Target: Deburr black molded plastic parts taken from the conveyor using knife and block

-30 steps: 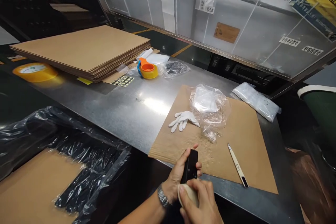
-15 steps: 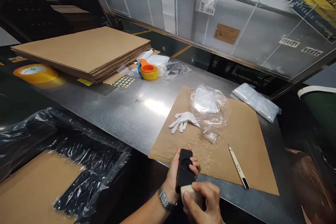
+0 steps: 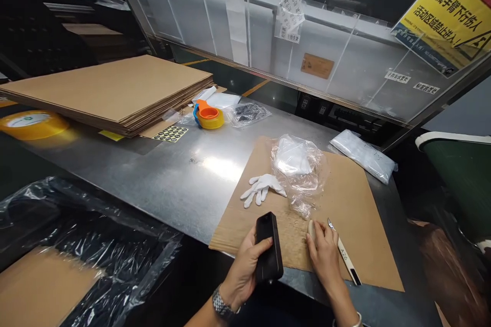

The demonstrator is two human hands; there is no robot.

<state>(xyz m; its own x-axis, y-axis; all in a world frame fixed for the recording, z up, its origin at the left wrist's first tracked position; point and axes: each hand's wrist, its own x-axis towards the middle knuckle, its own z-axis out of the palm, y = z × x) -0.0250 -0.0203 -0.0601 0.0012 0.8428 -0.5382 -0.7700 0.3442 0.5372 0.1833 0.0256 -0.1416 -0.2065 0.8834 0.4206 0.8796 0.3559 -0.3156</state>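
Under a crumpled clear bag (image 3: 318, 173), or inside it, you have folded white material (image 3: 292, 156); which, you cannot tell from here. Farther back, a small clear pouch (image 3: 247, 114) holds something dark, and black plastic (image 3: 153, 250) at lower left surrounds a brown board (image 3: 42, 286).

Your left hand (image 3: 242, 268) is clamped on a black device (image 3: 268, 250), thumb across its face, tilting it upright just off the cardboard sheet's (image 3: 360, 225) near edge. Your right hand (image 3: 326, 250) reaches forward, palm down, fingers and thumb together on a cream block (image 3: 311, 230) at the sheet, just beside a pen-shaped knife (image 3: 347, 260). A white glove (image 3: 263, 189) lies beyond the device.

The sheet rests on a shiny metal table (image 3: 192, 194), with stacked cardboard (image 3: 115, 87) at the far left and a yellow warning sign (image 3: 445, 20) at upper right
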